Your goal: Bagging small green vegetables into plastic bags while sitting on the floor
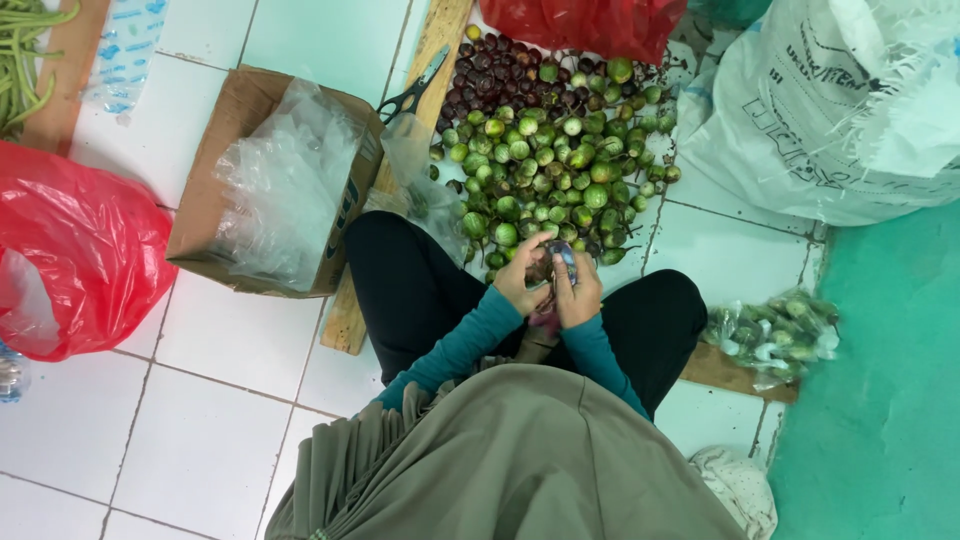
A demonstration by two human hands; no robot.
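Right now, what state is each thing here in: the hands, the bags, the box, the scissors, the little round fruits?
Left hand: closed on a small clear bag.
Right hand: gripping the same bag.
Fruits: loose in a heap on the floor.
Box: open, stuffed with clear bags.
Scissors: lying nearly closed.
Packed bags: filled, piled aside.
Red bag: crumpled, open.

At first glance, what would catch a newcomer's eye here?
The pile of green and dark purple fruits on the floor in front of the seated person. Both hands, left and right, meet at its near edge around a small clear bag. A red bag lies far left.
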